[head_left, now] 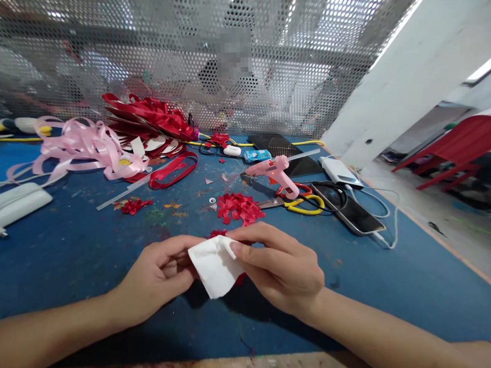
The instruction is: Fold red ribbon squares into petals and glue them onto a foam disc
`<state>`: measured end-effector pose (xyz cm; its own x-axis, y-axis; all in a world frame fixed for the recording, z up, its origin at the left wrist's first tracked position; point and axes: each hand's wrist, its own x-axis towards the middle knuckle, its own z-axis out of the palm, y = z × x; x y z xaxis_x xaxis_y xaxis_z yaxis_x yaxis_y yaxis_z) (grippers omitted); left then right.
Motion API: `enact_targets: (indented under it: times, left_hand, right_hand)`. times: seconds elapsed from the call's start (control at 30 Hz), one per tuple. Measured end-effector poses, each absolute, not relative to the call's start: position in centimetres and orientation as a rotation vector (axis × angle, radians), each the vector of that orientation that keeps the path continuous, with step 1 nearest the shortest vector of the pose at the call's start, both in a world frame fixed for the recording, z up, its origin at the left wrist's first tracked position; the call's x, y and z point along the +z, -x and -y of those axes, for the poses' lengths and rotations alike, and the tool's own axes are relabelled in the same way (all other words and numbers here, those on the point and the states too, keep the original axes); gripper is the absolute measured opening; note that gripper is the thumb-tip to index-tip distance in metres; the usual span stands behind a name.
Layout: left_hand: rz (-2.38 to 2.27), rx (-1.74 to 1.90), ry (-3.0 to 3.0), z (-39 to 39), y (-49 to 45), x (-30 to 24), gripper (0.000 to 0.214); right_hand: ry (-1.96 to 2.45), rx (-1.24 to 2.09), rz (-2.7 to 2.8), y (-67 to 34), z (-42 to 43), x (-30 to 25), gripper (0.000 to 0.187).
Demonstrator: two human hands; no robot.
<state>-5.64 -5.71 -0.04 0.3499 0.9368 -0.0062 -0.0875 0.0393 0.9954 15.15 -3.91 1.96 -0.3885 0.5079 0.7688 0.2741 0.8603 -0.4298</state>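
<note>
My left hand (162, 275) and my right hand (283, 266) hold a small white sheet (216, 271), paper or thin cloth, low over the blue table. My right thumb and forefinger pinch its upper right corner, where the edge curls over. At the left edge my left fingers are bent against it, tips partly hidden. Red material (217, 234) peeks out behind the sheet's top edge; whether it is joined to the sheet I cannot tell. Just beyond my hands lies a pile of small red ribbon pieces (239, 207). A googly eye (212, 200) is beside that pile.
A pink glue gun (275, 169) and yellow-handled scissors (306, 205) lie beyond my right hand. Farther right are a phone (351, 210) and a white power bank (339, 171) with cables. Pink ribbon (83, 149) and red ribbon (154, 117) are heaped back left, before a perforated metal screen (176, 57).
</note>
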Motion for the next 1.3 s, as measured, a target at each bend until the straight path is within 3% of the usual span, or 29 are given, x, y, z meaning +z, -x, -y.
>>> enact_targets:
  times: [0.2, 0.37, 0.5, 0.87, 1.07, 1.17, 1.3]
  left_hand:
    - [-0.908, 1.067, -1.621, 5.4, 6.3, -0.3, 0.023]
    - [-0.764, 1.233, -1.872, 5.1, 6.6, -0.7, 0.043]
    - [-0.715, 1.302, -2.039, 5.1, 6.6, -0.4, 0.037]
    - [-0.882, 1.055, -1.223, 5.7, 5.2, 0.2, 0.023]
    - [-0.881, 0.981, -1.074, 5.0, 5.2, 0.5, 0.019]
    - [-0.893, 0.976, -1.081, 4.9, 5.3, 0.7, 0.02]
    - [-0.86, 0.953, -1.096, 4.9, 5.4, 0.7, 0.023]
  right_hand:
    - [0.554, 0.4, 2.028, -14.8, 4.5, 1.9, 0.025]
    - [0.495, 0.514, 2.043, -14.4, 4.7, 1.5, 0.022]
    - [0.493, 0.452, 2.085, -14.1, 4.8, 1.0, 0.02]
    - [0.408, 0.349, 2.066, -13.9, 4.8, 0.0, 0.019]
    - [0.667, 0.894, 1.888, -13.8, 4.9, 1.6, 0.009]
    - [0.806, 1.224, 1.899, -13.7, 4.9, 1.9, 0.016]
    - [0.876, 1.012, 2.169, -13.7, 5.0, 1.7, 0.026]
